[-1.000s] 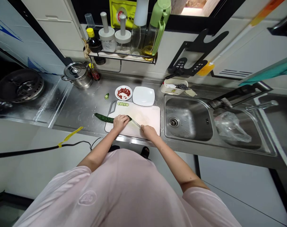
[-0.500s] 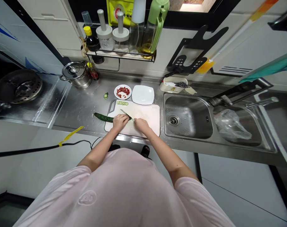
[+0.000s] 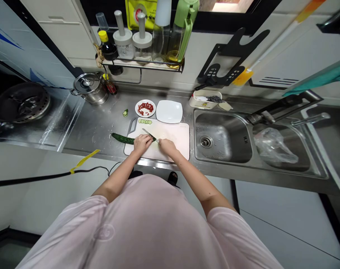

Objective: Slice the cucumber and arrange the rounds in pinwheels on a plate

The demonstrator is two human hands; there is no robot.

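A long dark green cucumber (image 3: 122,139) lies across the left part of a white cutting board (image 3: 177,140), its far end sticking out over the steel counter. My left hand (image 3: 142,143) is closed over the cucumber near its right end. In my right hand (image 3: 167,147) is the handle of a knife (image 3: 147,133), whose blade slants up and left against the cucumber's right end. The exact contact of blade and cucumber is partly hidden by my left fingers. A short row of cucumber slices (image 3: 145,121) rests at the board's upper left.
Behind the board stand a plate of chopped red pieces (image 3: 145,108) and a white square dish (image 3: 169,111). Cucumber end bits (image 3: 125,112) lie on the counter. A steel pot (image 3: 90,89) is at left, a double sink (image 3: 222,138) at right, a condiment rack (image 3: 147,65) above.
Both hands, the knife and the cucumber stay almost where they were. The whole view has shifted very slightly.
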